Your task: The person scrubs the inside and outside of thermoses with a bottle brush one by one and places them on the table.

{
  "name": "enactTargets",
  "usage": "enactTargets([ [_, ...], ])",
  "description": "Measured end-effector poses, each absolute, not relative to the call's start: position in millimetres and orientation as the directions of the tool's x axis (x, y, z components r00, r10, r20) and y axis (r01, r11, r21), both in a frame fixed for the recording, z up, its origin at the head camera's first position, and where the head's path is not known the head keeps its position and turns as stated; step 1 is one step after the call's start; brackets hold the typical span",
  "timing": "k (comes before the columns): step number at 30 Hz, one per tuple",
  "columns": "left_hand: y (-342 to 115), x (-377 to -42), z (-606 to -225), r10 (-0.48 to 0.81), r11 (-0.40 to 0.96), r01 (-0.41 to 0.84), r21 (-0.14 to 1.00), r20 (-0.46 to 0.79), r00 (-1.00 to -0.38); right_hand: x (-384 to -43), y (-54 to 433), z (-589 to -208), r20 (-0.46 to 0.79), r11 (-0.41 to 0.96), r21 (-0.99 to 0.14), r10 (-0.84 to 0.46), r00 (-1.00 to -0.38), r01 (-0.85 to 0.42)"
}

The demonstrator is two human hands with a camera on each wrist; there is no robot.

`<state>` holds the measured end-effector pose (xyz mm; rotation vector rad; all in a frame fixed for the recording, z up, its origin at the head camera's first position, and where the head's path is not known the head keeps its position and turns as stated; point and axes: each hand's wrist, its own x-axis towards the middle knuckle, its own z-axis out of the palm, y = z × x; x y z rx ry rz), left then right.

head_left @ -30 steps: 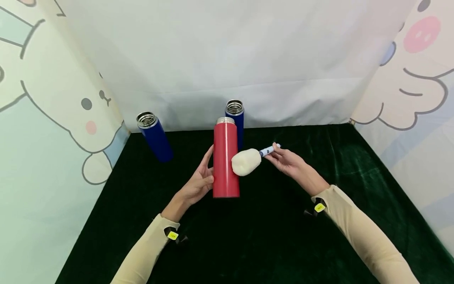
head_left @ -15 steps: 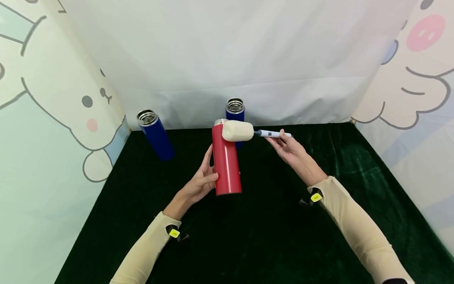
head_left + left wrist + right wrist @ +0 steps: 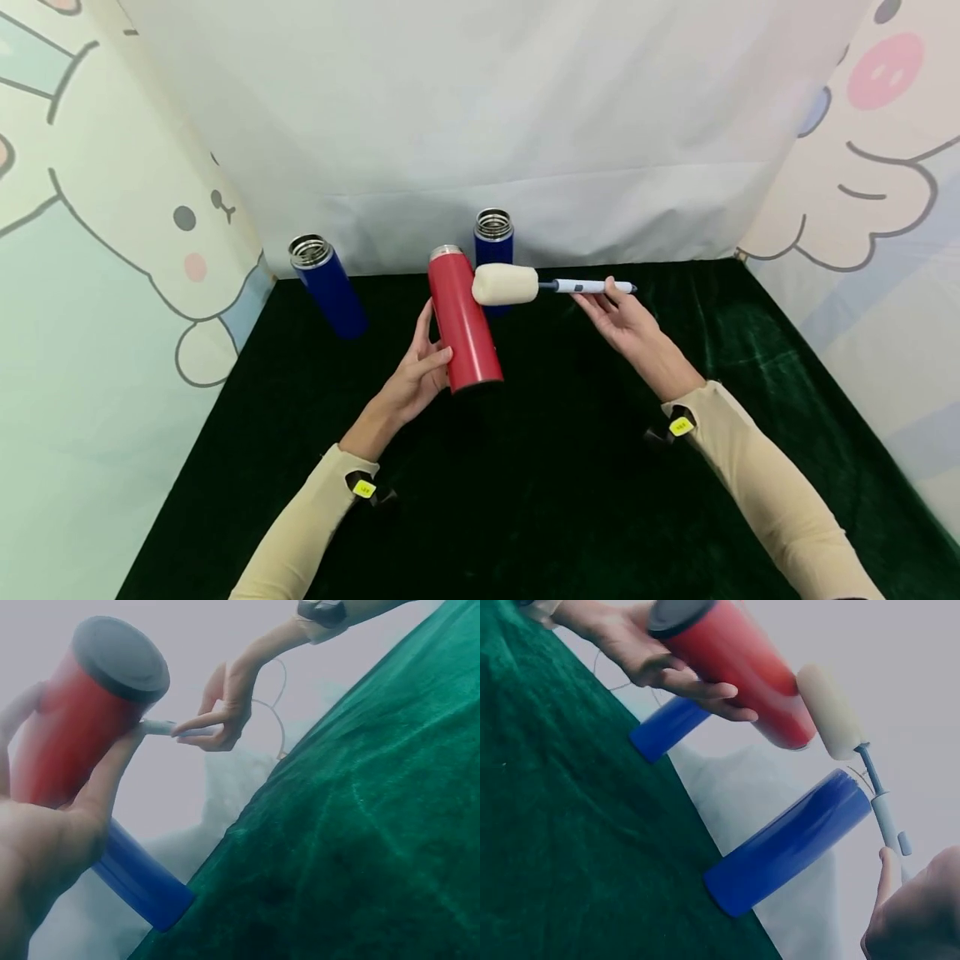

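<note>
My left hand (image 3: pixel 417 375) grips a red bottle (image 3: pixel 467 325) around its lower half, lifted off the cloth and tilted with its metal mouth up and to the left. In the left wrist view the dark base of the red bottle (image 3: pixel 124 656) faces the camera. My right hand (image 3: pixel 626 321) pinches the pale handle of a sponge bottle brush (image 3: pixel 506 284), held nearly level. The cream sponge head (image 3: pixel 829 709) lies against the upper side of the red bottle in the right wrist view. Past the sponge stands a blue bottle (image 3: pixel 493 247), partly hidden.
Another uncapped blue bottle (image 3: pixel 330 292) stands at the back left of the dark green cloth (image 3: pixel 570 483). A white backdrop (image 3: pixel 480 108) rises behind, with cartoon-printed side walls (image 3: pixel 127 208).
The red bottle has tilted leftward and risen slightly. The brush swung from slanting to nearly level, its head rising along the bottle, then dipping a little; my right hand shifted right.
</note>
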<state>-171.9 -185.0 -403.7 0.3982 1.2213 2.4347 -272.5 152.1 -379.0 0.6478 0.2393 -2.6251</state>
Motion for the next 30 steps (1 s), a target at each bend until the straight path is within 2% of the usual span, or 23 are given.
enactTargets([
  [5,-186.0,-174.7,-401.5,0.412,-0.581,-0.212,0.786,0.060,-0.909,-259.1,161.2,-381.5,-0.431,-0.858,-0.173,-0.376,-0.820,0.484],
  [12,-183.7,-179.1,-402.8,0.294,-0.607,-0.178,0.774,0.010,-0.956,-244.4,167.2,-379.3,-0.327,-0.774,-0.448,-0.325,-0.888,0.448],
  [16,-179.0,-178.0,-403.5,0.206,-0.603,-0.179,0.777,-0.065,-0.976,-234.9,165.6,-378.6,-0.189,-0.743,-0.592,-0.248,-0.950,0.312],
  [20,-175.1,-178.0,-402.1,0.141,-0.584,-0.162,0.796,-0.097,-0.985,-225.9,164.7,-378.1,-0.010,-0.728,-0.670,-0.188,-0.982,0.146],
  [26,-171.8,-182.7,-401.8,0.047,-0.566,-0.143,0.812,-0.141,-0.989,-215.9,158.8,-377.7,0.186,-0.664,-0.745,-0.103,-0.977,-0.072],
  [30,-169.9,-186.3,-403.3,0.026,-0.551,-0.147,0.821,-0.159,-0.987,-207.2,150.1,-376.2,0.353,-0.611,-0.752,-0.057,-0.934,-0.247],
])
